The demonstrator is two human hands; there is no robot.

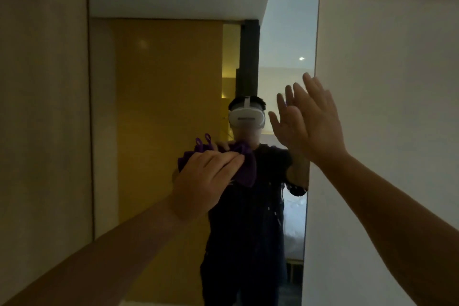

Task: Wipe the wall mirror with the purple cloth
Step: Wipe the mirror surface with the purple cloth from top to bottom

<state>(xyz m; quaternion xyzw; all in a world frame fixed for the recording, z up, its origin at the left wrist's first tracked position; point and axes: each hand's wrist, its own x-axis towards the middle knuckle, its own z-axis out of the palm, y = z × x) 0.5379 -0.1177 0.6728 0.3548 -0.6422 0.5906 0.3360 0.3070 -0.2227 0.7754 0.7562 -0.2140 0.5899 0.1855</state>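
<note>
A tall wall mirror [169, 82] fills the middle of the head view, set between a wood panel and a white wall. My left hand [206, 179] is shut on a bunched purple cloth [246, 169] and holds it against the glass near the mirror's centre. The cloth's loop tag sticks up above my knuckles. My right hand [315, 122] is open with fingers spread, raised flat by the mirror's right edge; whether it touches the glass I cannot tell. The mirror reflects a person in dark clothes wearing a white headset.
A beige wood panel [44, 119] borders the mirror on the left. A white wall [387, 69] juts out on the right, close to my right forearm. The mirror reflects a yellow-brown door, a dark post and a ceiling light.
</note>
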